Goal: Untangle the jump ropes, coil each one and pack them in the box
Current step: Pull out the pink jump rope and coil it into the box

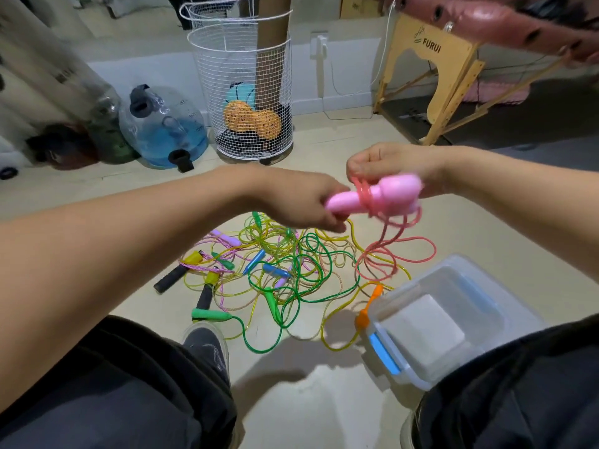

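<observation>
Your right hand point(385, 166) and the pink rope point(393, 222) are motion-blurred; your left hand point(301, 202) hides the pink handle point(366, 197) end; your leg covers the box point(453, 315) corner.

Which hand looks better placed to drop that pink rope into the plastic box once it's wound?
Probably the right hand: the empty box sits on its side, below it. The left hand grips the pink handles further away.
</observation>
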